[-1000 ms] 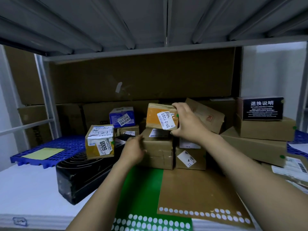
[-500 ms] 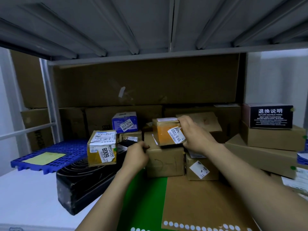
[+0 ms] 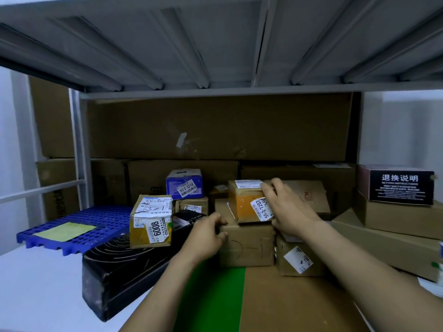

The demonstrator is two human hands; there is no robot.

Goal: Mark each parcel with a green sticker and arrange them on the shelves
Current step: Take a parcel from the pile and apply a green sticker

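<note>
Lowered since before, one orange parcel (image 3: 243, 208) sits on one brown box (image 3: 248, 246), right hand (image 3: 287, 209) curled round its side, left hand (image 3: 206, 233) gripping that box's left edge, one black carton (image 3: 124, 267) left of it, one green sheet (image 3: 213, 298) under its wrist.

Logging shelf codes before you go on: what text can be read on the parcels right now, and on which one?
"6008": yellow-taped parcel, left.
"53-2-321", last character unclear: blue box.
"55-2-7207": orange parcel, held by the right hand.
"退换说明": black box, right.
Pen marks on the brown box, gripped by the left hand, and all fine print: too blurred to read.
</note>
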